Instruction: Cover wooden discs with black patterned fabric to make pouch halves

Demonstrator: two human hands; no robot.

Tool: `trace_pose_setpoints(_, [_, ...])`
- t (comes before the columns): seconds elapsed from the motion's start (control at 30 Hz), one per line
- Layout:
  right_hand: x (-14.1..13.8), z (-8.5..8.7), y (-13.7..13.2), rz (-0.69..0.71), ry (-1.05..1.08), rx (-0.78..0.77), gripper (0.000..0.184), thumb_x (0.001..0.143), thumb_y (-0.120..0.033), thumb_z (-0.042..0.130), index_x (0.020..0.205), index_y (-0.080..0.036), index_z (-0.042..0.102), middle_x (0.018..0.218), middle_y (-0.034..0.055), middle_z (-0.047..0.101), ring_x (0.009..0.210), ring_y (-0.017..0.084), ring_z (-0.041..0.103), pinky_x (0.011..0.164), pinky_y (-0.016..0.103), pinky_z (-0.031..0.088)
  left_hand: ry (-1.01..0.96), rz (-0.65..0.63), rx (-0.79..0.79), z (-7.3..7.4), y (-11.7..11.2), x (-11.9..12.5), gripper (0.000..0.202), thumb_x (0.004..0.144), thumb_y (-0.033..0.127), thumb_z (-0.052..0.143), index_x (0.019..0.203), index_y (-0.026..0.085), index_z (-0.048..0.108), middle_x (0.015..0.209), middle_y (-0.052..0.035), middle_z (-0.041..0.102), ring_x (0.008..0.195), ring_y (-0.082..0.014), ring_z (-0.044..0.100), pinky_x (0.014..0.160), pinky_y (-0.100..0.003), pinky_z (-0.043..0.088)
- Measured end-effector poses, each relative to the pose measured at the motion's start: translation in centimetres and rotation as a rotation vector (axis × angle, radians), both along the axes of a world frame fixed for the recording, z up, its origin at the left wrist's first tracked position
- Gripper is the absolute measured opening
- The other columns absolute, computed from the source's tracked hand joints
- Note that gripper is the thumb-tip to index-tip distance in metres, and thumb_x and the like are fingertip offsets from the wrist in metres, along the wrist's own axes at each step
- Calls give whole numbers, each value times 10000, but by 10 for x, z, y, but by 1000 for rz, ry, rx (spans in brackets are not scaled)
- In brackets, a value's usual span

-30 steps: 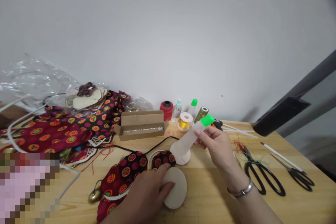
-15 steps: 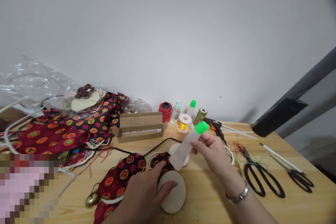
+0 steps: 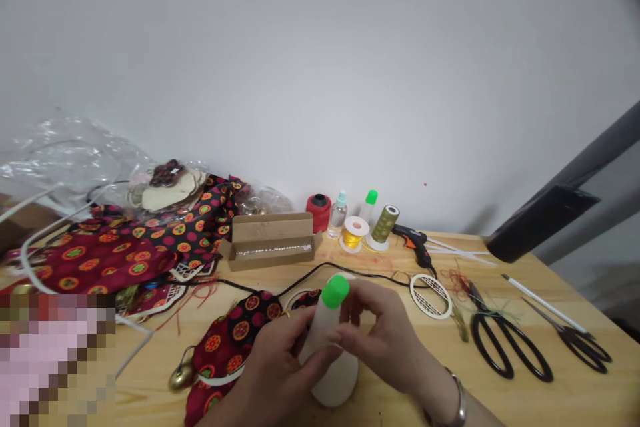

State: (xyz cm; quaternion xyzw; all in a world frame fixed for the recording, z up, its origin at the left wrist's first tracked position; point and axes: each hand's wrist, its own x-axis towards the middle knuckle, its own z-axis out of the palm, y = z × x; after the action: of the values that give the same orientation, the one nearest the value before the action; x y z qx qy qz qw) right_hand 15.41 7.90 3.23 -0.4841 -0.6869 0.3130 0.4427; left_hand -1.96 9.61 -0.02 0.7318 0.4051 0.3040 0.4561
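Both of my hands are at a translucent white bottle with a green cap (image 3: 334,292), which stands nearly upright in front of me. My left hand (image 3: 287,363) closes on it from the left, thumb across its front. On the other side, my right hand (image 3: 383,330) grips it with a bent thumb, and its other fingers are partly hidden. Below the bottle lies a round beige disc (image 3: 336,383), partly covered by the hands. Beside my left hand is dark patterned fabric (image 3: 220,340) with a white ring edge and a brass bell (image 3: 181,375).
Behind stand a cardboard box (image 3: 273,247) with a bead string, a red thread cone (image 3: 318,213), a yellow cord spool (image 3: 354,233) and a second green-capped bottle (image 3: 369,203). To the right lie a glue gun (image 3: 414,240), a white lattice ring (image 3: 431,296) and black-handled scissors (image 3: 493,340).
The bottle has come left and closer, from tilted to nearly upright, over the disc. My left hand has left the disc and now also holds the bottle. The lattice ring shows fully.
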Motion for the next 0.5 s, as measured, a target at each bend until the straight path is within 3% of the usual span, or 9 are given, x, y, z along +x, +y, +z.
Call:
trace_pose_setpoints(0.1, [7,3,0,-52,41,125,371,755,-420,696,1061,-229,614,747,-6,611,596,123,507,556,240,444,43,-14,17,-1,-1,-1,223,798,374,621,943,214,676,777,16,689,666,-141,585,616,-203,422])
trace_pose_setpoints(0.23, [9,7,-1,-89,-19,244,243,787,-362,684,995,-251,627,737,-12,592,622,130,502,593,257,444,87,-57,63,-3,-1,-2,227,809,373,610,982,235,662,828,22,700,709,-141,607,656,-206,427])
trace_pose_setpoints(0.37, [5,6,-4,-98,-43,267,119,812,-297,661,903,-234,618,704,-16,563,613,125,489,567,247,425,139,-73,105,-5,-1,-3,254,819,411,592,981,229,662,827,11,701,723,-150,612,662,-214,425])
trace_pose_setpoints(0.5, [12,5,-4,-213,33,296,129,884,-317,554,968,-222,582,767,13,577,662,144,530,598,262,446,160,-74,109,-4,0,-4,269,817,417,588,976,216,669,809,2,695,706,-155,602,640,-219,419])
